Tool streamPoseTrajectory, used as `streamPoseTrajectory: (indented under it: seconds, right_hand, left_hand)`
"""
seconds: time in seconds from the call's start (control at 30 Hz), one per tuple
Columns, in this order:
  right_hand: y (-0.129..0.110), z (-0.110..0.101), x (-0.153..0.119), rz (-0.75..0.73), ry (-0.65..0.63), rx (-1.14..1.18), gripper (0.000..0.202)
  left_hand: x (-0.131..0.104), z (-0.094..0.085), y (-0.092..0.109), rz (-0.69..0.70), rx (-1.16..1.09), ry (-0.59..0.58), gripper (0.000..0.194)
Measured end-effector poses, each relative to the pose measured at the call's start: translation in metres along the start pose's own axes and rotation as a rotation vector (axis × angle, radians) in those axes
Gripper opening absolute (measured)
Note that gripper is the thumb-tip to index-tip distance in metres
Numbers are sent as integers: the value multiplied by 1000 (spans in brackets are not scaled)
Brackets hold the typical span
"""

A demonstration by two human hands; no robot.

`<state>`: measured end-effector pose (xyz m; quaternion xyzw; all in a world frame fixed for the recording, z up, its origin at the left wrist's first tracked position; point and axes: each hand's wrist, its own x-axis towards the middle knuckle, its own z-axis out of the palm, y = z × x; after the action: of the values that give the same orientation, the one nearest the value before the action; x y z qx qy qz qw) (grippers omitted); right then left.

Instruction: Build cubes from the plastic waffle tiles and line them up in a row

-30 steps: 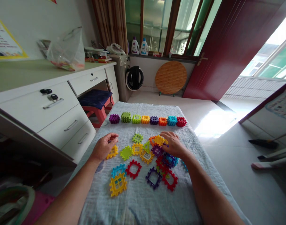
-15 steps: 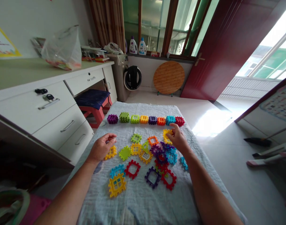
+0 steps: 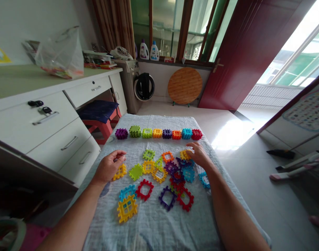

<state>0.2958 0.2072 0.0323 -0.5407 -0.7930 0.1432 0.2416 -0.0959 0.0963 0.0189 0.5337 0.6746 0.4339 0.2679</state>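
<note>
The right hand is at the far right part of the loose pieces, its thumb and fingers partly spread at a yellow piece; whether they pinch it or only touch it, I cannot tell. The left hand is half curled beside a second yellow piece, with a small gap between thumb and forefinger; its palm is hidden, so I cannot tell if it holds something. Between the hands, a flat green piece lies on the cloth. Farther away stands a row of coloured stacks.
</note>
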Motion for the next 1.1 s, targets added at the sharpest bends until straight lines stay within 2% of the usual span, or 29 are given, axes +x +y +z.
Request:
streamPoseTrajectory:
  seconds: [0.23, 0.43, 0.5, 0.6, 0.73, 0.87, 1.1]
  right_hand:
    - [0, 3, -5, 149, -34, -210, 54]
    - [-11, 5, -6, 154, -26, -258, 53]
    - [-13, 4, -6, 122, -8, -236, 54]
    - [-14, 1, -7, -7, -4, -158, 54]
    - [-13, -3, -10, -169, -93, -86, 55]
    - [-13, -6, -12, -172, -171, -66, 59]
    - [-8, -5, -13, -155, -180, -88, 64]
  left_hand:
    - [1, -1, -2, -2, 6, -10, 36]
    - [0, 0, -1, -11, 16, -22, 38]
    - [0, -1, -1, -12, 30, -19, 39]
    - [1, -1, -1, -8, 46, -17, 40]
    - [1, -2, -3, -3, 43, -23, 43]
    - [2, -1, -4, 4, 40, -25, 41]
    - [2, -1, -5, 6, 60, -35, 41]
